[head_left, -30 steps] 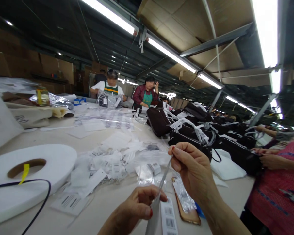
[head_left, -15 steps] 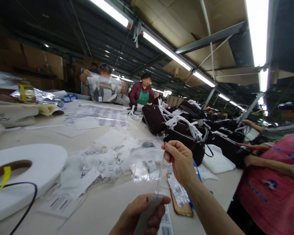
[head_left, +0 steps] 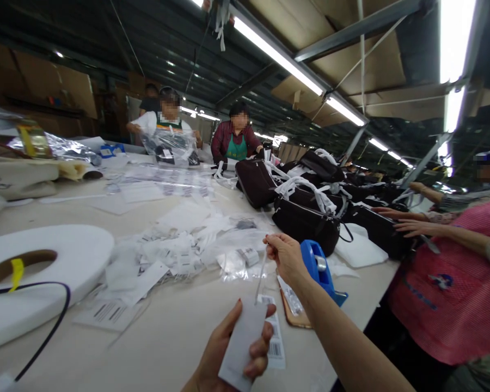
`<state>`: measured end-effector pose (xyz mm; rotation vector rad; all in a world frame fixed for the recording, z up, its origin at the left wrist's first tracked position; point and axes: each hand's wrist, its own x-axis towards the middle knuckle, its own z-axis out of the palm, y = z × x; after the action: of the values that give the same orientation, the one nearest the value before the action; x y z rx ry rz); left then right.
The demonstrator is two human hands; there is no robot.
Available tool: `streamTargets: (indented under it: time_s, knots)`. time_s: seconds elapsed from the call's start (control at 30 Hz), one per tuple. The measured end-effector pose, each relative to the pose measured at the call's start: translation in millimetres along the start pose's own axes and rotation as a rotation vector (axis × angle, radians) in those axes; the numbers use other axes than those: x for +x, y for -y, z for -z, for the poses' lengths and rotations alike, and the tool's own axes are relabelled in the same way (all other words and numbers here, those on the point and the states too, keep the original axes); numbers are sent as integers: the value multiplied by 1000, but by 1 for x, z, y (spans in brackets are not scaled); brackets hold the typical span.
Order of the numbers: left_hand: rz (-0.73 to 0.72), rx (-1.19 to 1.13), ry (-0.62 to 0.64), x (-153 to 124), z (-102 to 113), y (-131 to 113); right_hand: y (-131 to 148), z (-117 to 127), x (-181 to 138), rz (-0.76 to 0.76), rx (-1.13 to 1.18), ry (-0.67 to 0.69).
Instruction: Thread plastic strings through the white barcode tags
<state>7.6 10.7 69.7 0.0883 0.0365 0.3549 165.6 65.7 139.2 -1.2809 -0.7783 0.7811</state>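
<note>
A white hang tag (head_left: 244,340) rests in my left hand (head_left: 218,345), with the fingers curled round its edges. From the tag's top a thin pale string (head_left: 261,275) runs up to my right hand (head_left: 285,256), which pinches its far end between thumb and fingertips. Beneath the tag, a barcode label sheet (head_left: 275,337) lies on the table. A heap of loose white tags and labels (head_left: 159,256) spreads to the left of my hands. Beside my right forearm stand a blue tape dispenser (head_left: 316,267) and a phone in a tan case (head_left: 296,316), partly covered by clear plastic.
A big white roll (head_left: 85,256) stands at the left of the table (head_left: 167,348). Dark bags (head_left: 306,223) are piled at the right back. One co-worker in a pink apron (head_left: 461,288) reaches toward the bags; others work across the table, one holding a clear plastic bag (head_left: 171,144).
My left hand has turned the tag so more of its face shows. My view has shifted, revealing the tape dispenser. Across the table, a co-worker has lowered the plastic bag.
</note>
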Motion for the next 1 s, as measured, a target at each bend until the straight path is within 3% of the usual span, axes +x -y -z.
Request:
streamTargets:
  time_s: [0.2,0.4,0.6,0.87,1.0]
  knots:
    - [-139,-59,-211,-23,0,5,-34,-14,-3,-161,-59,60]
    - [-177,-88,-360,-39,23,11,-65,-33,-13,-236,-112,112]
    - [-143,-133,-408,-53,38,14,-88,-46,-18,-299,-186,131]
    - [-116,-127,-280,-67,62,25,-102,-57,-22,-356,-283,165]
    - [-126,-149,-330,-71,67,30,-104,-63,-24,-375,-324,180]
